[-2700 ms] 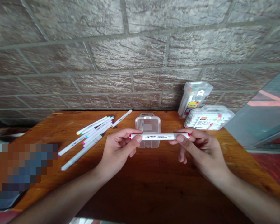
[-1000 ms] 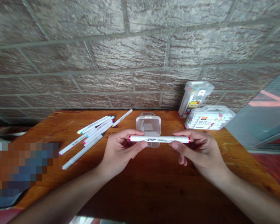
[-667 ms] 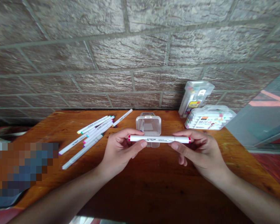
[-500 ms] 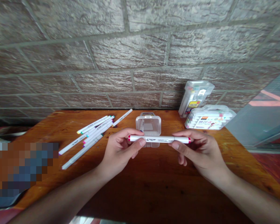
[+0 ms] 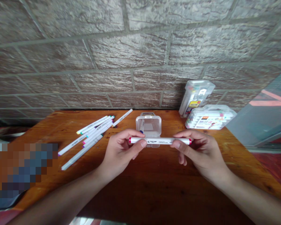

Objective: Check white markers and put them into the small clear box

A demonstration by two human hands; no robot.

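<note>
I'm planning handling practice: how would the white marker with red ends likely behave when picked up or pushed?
The white marker with red ends is probably stiff, spanning straight between the left hand and right hand. It seems light, since both hold it in a mere pinch. Its slim, seemingly rounded barrel might roll if pushed.

Wooden table point(image 5: 154, 187), loose markers point(image 5: 100, 128), clear box point(image 5: 154, 127), tall case point(image 5: 192, 99), handled case point(image 5: 210, 118)
</note>
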